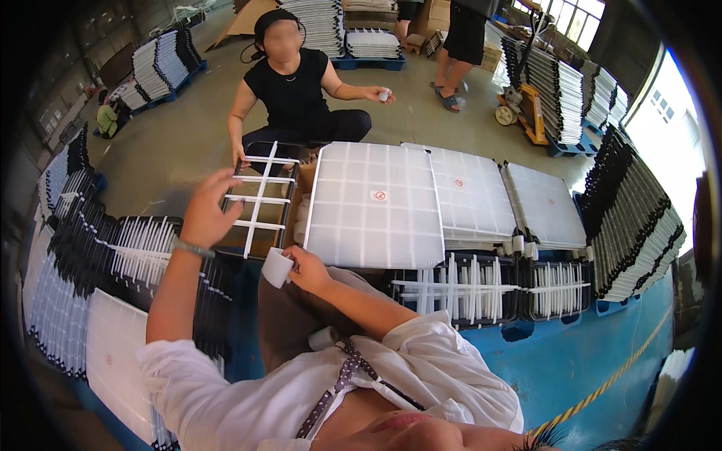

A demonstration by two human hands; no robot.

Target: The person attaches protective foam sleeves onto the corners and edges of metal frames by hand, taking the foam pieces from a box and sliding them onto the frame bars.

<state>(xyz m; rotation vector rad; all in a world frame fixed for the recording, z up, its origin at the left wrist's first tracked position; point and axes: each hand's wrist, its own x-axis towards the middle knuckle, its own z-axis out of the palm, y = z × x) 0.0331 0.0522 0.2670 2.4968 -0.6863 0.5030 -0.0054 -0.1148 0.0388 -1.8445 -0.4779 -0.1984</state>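
My left hand (pixel 210 208) is raised at the near left edge of a black rectangular frame (pixel 284 218) crossed by white straps. Its fingers are apart, and nothing shows in them; I cannot tell whether it touches the frame. My right hand (pixel 306 270) grips a short white roll (pixel 277 268), possibly tape, just below the frame's near edge. To the right of that hand lies a white translucent panel (pixel 376 225) with a strap grid showing through and a small red-and-white label (pixel 379 195). Another grey-white roll (pixel 323 338) rests by my lap.
Opposite me a seated person in black (pixel 289 98) holds the frame with one hand and a small white roll (pixel 384 95) with the other. More panels (pixel 470 195) stand in stacks to the right, above strapped black frames (pixel 466 289). A yellow pallet jack (pixel 532 113) stands farther back.
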